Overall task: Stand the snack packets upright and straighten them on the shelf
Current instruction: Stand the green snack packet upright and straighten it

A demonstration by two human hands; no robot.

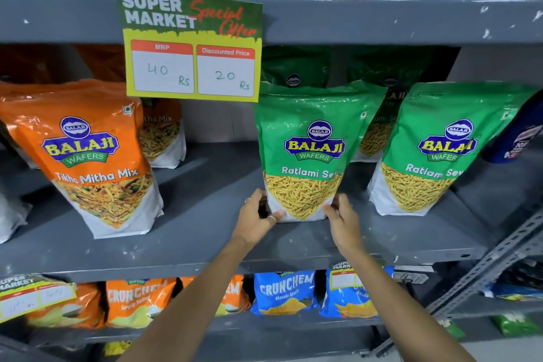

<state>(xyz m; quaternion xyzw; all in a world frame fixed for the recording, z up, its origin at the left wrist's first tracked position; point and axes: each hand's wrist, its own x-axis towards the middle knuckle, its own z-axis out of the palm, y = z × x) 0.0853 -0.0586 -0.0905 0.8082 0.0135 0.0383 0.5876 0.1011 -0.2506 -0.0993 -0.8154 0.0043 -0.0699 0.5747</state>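
A green Ratlami Sev packet point(313, 150) stands upright near the middle of the grey shelf point(205, 232). My left hand point(257, 219) grips its lower left corner and my right hand point(342, 219) grips its lower right corner. A second green Ratlami Sev packet point(443, 150) stands to its right, leaning slightly. More green packets point(379, 129) stand behind them, partly hidden. An orange Tikha Mitha Mix packet point(88, 159) stands at the left, tilted, with another orange packet point(161, 138) behind it.
A Special Offer price card point(192, 47) hangs from the upper shelf edge. A dark blue packet point(520, 138) stands at the far right. Orange and blue Crunchem bags point(283, 292) fill the lower shelf. A slotted metal upright point(482, 264) runs along the right.
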